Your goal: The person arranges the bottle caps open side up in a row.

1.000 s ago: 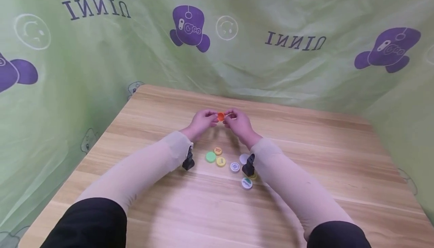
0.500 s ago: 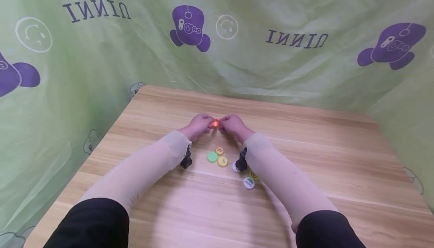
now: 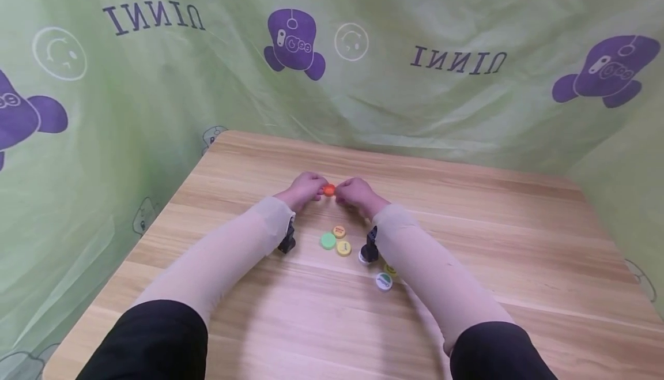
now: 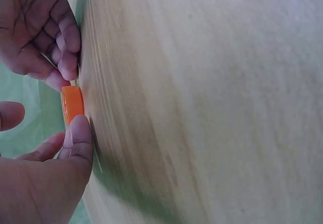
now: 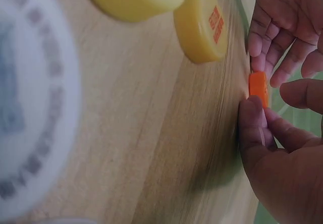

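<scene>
An orange bottle cap (image 3: 329, 190) is held between both hands toward the far side of the table. My left hand (image 3: 307, 187) pinches its left edge, the thumb (image 4: 79, 133) against the rim in the left wrist view. From the other side my right hand (image 3: 357, 191) grips the cap with thumb and fingers; its thumb (image 5: 252, 115) lies on the edge in the right wrist view. Close over the wooden tabletop, the orange cap (image 5: 258, 87) stands on edge in both wrist views.
Nearer on the table (image 3: 311, 311) lie a green cap (image 3: 328, 241), two yellow caps, one with red print (image 3: 339, 231), and a white cap with a green mark (image 3: 384, 281). Another white cap and a yellow cap are partly hidden by the right wrist. A green curtain (image 3: 384, 103) hangs behind.
The orange cap has turned: its hollow inside faced the head camera earlier, now its outer face shows. Both hands have come slightly nearer, and the right wrist covers more of the white caps.
</scene>
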Demonstrator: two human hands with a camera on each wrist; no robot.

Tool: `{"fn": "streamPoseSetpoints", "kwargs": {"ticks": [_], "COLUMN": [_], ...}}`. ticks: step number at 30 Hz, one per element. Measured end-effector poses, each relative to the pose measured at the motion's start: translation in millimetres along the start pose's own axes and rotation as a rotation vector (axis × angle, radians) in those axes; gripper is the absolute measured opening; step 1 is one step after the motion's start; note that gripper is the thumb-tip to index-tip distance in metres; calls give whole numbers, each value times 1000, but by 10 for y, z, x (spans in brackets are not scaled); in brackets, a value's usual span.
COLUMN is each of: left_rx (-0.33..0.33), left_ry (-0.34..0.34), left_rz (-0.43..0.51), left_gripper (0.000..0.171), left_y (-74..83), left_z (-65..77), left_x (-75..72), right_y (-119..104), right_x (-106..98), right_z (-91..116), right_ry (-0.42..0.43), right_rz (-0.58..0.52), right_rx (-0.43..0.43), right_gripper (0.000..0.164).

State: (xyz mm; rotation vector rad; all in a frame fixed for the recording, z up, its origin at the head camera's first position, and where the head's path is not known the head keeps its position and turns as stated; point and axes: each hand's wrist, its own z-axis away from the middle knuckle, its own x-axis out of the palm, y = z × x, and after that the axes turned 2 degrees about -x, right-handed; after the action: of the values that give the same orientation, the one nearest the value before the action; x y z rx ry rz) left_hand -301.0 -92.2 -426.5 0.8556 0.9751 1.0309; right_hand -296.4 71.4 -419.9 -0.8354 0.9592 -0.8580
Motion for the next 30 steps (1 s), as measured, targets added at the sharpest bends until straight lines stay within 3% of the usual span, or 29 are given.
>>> {"fn": "streamPoseSetpoints", "kwargs": {"ticks": [10, 17, 20, 27, 30], "left_rx": [0, -24, -8, 81, 105], "left_ry": [2, 7, -46, -214, -285], "left_rz": [-57, -64, -102, -370, -431], "left_gripper": [51, 52, 47, 34, 27], "left_y": [-34, -107, -131, -131, -107], "left_z": [2, 112, 198, 413, 466], "left_x": [2, -103, -99, -48, -9], "right_y": [13, 75, 115, 142, 155], "right_x": [-48, -153, -222, -280, -260], "right_z": [31, 133, 205, 404, 479], "right_ry": [-6, -70, -105, -278, -326], "right_rz": [78, 202, 290, 425, 474], "right_rx": [-8, -55, -78, -118, -128], "right_gripper": [30, 32, 30, 27, 26]}}
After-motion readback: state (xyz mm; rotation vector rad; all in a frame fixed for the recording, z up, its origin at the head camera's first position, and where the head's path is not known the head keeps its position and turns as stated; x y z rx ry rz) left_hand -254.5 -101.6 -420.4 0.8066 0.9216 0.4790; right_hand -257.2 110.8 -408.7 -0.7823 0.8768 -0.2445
